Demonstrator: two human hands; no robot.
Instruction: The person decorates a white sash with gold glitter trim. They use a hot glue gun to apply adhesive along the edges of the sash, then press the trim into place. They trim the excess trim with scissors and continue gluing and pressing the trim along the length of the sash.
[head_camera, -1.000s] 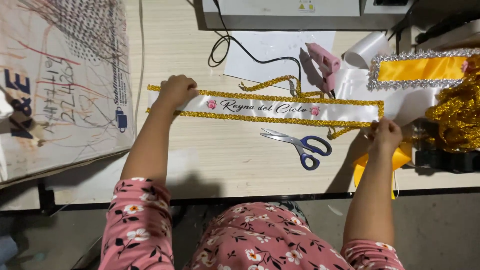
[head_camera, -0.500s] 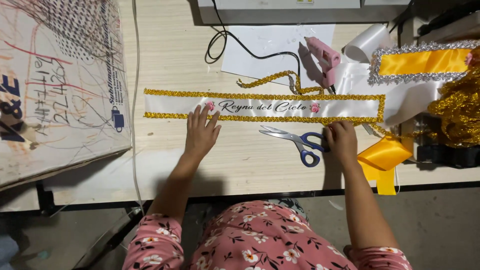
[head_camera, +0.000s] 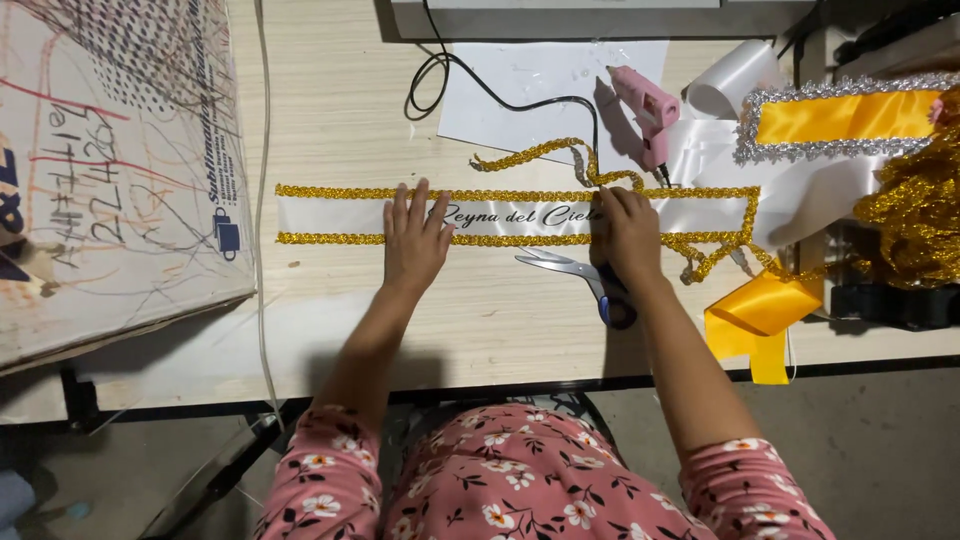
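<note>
A white sash (head_camera: 330, 215) with gold braid along both edges and dark script lettering lies flat across the wooden table (head_camera: 340, 110). My left hand (head_camera: 414, 243) rests palm down on it, fingers spread, just left of the lettering. My right hand (head_camera: 630, 235) presses flat on the sash's right part, covering the end of the lettering. Neither hand holds anything. Scissors (head_camera: 580, 275) with blue handles lie just below the sash, partly under my right wrist. Loose gold braid (head_camera: 535, 153) curls above the sash.
A pink glue gun (head_camera: 648, 105) with a black cord lies on white paper at the back. White ribbon roll (head_camera: 730, 80), a silver-edged yellow sash (head_camera: 845, 118), gold trim pile (head_camera: 915, 215) and yellow ribbon (head_camera: 760, 315) crowd the right. A scribbled cardboard sheet (head_camera: 110, 170) covers the left.
Both hands slid inward from the sash's ends onto its middle. The sash now lies further left, and my right hand has come up from the scissors onto the sash.
</note>
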